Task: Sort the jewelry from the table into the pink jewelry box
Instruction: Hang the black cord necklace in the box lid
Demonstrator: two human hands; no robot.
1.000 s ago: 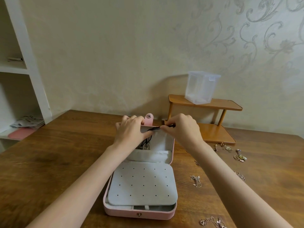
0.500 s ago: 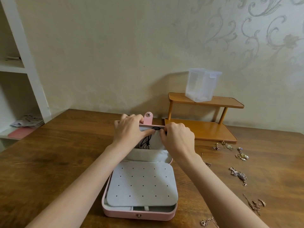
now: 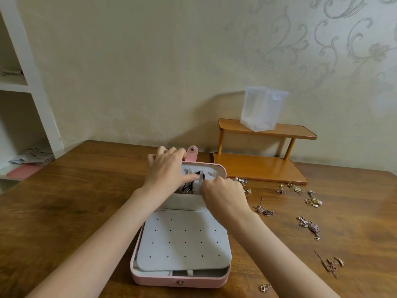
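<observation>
Both my hands, left hand (image 3: 166, 172) and right hand (image 3: 223, 193), pinch the limp black cord necklace (image 3: 189, 187) at the hook strap (image 3: 201, 178), so I grip near its clasp.

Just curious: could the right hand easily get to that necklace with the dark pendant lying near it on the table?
Probably yes. The necklace with the dark pendant lies in the open just right of the right hand, nothing between, though that hand is busy at the pink jewelry box lid.
</observation>
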